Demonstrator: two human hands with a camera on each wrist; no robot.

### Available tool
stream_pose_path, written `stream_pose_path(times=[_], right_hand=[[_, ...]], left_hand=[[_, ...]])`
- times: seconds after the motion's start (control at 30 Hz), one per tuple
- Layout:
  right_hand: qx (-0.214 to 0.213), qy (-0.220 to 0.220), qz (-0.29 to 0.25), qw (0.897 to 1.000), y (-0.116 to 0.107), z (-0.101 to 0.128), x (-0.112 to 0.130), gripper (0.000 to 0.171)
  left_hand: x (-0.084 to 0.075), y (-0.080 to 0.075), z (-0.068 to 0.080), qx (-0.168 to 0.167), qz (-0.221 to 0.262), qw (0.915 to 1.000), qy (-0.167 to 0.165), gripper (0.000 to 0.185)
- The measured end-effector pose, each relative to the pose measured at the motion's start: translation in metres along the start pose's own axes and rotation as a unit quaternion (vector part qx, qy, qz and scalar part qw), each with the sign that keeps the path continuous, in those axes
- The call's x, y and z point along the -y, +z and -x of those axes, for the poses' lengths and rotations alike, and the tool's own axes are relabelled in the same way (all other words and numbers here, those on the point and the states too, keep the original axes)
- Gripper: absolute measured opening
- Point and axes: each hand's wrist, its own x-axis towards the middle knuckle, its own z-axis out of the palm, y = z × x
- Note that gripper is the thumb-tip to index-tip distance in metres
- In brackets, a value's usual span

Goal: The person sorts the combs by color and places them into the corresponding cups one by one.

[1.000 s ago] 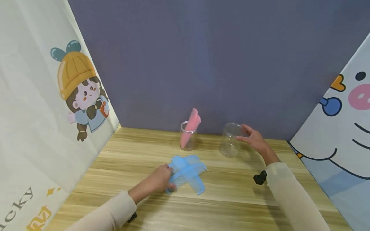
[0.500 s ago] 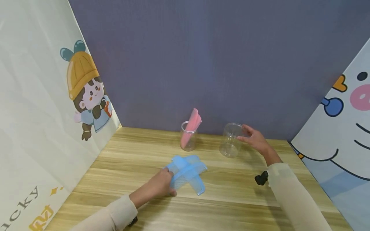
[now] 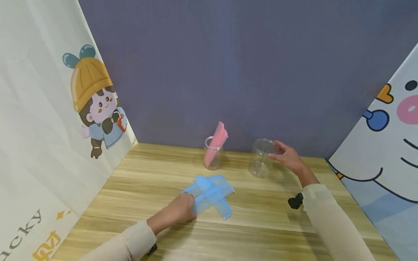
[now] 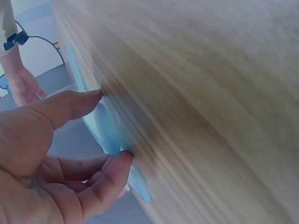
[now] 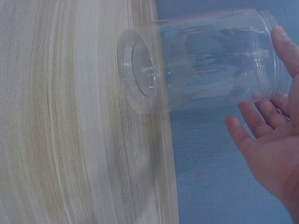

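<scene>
Several light blue combs (image 3: 213, 197) lie crossed in a pile on the wooden table (image 3: 267, 217). My left hand (image 3: 188, 203) is at the pile's left end. In the left wrist view my left hand (image 4: 112, 125) pinches one blue comb (image 4: 106, 128) between thumb and forefinger. An empty clear plastic jar (image 3: 260, 157) stands upright at the back. My right hand (image 3: 277, 150) touches it near the rim with nearly straight fingers. The right wrist view shows the jar (image 5: 201, 60) with my right hand (image 5: 273, 88) at its rim, thumb on one side and spread fingers on the other.
A second clear jar (image 3: 213, 159) holding pink combs (image 3: 217, 139) stands left of the empty one, against the purple back wall (image 3: 228, 72). Cartoon-printed panels close in the left side (image 3: 49, 127) and the right side (image 3: 385, 145).
My left hand has slid slightly back and left along the blue combs, and one comb's end now pokes out to the left. The right hand and jar have stayed put.
</scene>
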Motion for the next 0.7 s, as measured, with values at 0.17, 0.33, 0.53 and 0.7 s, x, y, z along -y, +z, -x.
stream_pose_path(times=[0.17, 0.33, 0.53, 0.7], right_hand=[[0.003, -0.001, -0.004, 1.0, -0.001, 0.001, 0.0, 0.098], [0.003, -0.005, -0.005, 1.0, 0.0, 0.001, 0.0, 0.098], [0.001, -0.005, -0.008, 1.0, 0.0, 0.001, 0.002, 0.097], [0.002, -0.006, -0.006, 1.0, 0.001, 0.001, 0.002, 0.096]], left_hand=[[0.004, -0.001, -0.003, -0.011, 0.0, 0.9999, 0.002, 0.031], [0.007, -0.005, -0.005, -0.018, 0.015, 0.9997, 0.006, 0.028], [0.007, -0.013, -0.009, -0.025, 0.021, 0.9994, 0.013, 0.023], [0.009, -0.017, -0.012, -0.037, 0.024, 0.9987, 0.027, 0.023]])
